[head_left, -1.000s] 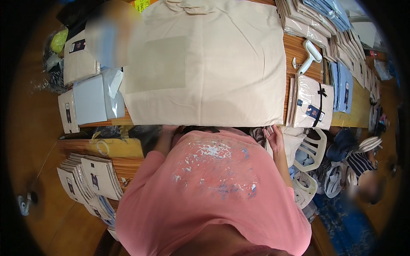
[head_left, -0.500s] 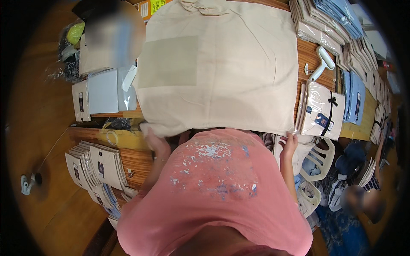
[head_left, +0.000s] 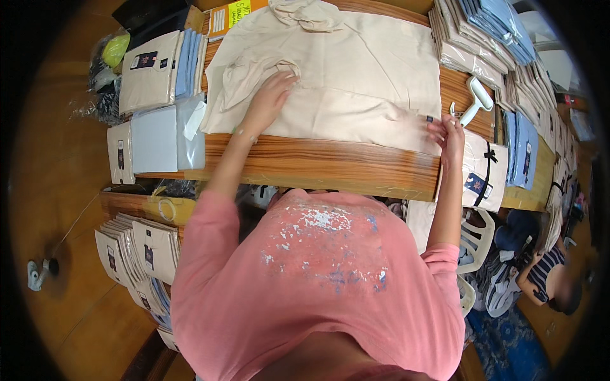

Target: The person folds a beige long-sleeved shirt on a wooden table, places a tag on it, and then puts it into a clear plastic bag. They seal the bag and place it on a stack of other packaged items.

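Note:
A beige garment (head_left: 356,66) lies spread on the wooden table, its near part folded over away from me. Crumpled cloth, perhaps a sleeve, lies bunched at its left side. My left hand (head_left: 273,98) rests palm down on this bunched part, fingers stretched out. At the garment's right edge is my right hand (head_left: 450,134), its fingers apart and slightly blurred beside the folded layer. A small dark label (head_left: 429,119) shows on the cloth by those fingers. Just beyond my right hand lies a white lint roller (head_left: 476,101).
Packed beige and blue garments (head_left: 149,73) stand at the left, with clear plastic sleeves (head_left: 155,143) nearer me. More packed stacks (head_left: 470,51) line the right side. A tied beige pack (head_left: 483,171) sits by my right forearm. At far right another person (head_left: 546,273) is partly visible.
The garment's near edge has moved away from me and is folded over, baring the table's front strip. Both hands moved forward with it. The grey-green rectangle on it is now covered.

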Motion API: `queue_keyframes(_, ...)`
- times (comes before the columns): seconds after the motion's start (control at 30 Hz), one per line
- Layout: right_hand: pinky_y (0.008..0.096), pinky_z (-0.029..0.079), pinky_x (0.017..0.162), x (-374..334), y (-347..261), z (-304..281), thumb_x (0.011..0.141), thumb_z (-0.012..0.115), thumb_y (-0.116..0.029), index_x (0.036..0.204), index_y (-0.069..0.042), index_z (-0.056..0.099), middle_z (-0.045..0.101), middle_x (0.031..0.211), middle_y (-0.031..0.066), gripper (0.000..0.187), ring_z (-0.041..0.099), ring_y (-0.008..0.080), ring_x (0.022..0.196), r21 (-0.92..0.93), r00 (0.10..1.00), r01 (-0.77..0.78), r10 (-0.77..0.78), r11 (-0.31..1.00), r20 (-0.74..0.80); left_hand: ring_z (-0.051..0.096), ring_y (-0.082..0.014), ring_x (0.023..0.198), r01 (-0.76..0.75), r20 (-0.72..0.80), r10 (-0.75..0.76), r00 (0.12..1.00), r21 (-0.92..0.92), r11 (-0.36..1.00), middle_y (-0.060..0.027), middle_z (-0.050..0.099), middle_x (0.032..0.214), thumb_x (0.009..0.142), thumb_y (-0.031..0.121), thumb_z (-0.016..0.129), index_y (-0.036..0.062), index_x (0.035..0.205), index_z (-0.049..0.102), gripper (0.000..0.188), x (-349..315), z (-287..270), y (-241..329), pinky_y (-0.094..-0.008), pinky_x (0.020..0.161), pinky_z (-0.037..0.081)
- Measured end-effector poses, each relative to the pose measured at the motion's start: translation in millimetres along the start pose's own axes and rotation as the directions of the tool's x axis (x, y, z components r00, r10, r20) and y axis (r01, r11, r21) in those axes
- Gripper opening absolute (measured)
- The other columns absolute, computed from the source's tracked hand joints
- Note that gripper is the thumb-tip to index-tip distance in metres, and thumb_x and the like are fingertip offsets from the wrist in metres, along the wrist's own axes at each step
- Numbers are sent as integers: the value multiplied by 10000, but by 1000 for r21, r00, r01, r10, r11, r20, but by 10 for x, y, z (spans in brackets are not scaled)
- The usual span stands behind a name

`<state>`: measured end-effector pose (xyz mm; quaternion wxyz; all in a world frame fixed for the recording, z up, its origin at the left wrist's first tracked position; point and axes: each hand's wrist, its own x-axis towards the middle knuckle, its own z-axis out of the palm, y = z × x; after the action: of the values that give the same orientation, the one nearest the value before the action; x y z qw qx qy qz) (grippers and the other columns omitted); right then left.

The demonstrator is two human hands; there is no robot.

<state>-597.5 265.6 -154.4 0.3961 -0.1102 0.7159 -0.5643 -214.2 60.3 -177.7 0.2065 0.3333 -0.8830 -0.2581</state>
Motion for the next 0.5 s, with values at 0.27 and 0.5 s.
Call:
queue_keyframes(0.27, 284, 562, 645, 433, -245, 20, 902, 416, -73, 1069, -31, 435, 608, 1084, 183, 174, 640, 233, 948, 59, 994, 8, -14, 998, 110, 527, -284, 1072, -178, 82, 170, 982, 103, 979, -147, 579, 1098, 795, 112, 608, 16, 1006, 576, 234, 524, 185, -432, -361, 983, 371)
queue_keyframes(0.5, 370, 480, 829, 850, 241, 219, 897, 439, -95, 1094, -29, 423, 618, 1071, 143, 209, 616, 241, 994, 31, 998, 4, -2, 1000, -67, 532, -289, 959, -63, 15, 61, 998, 182, 981, -121, 582, 904, 804, 135, 599, 31, 905, 527, 162, 566, 332, -470, -413, 865, 386)
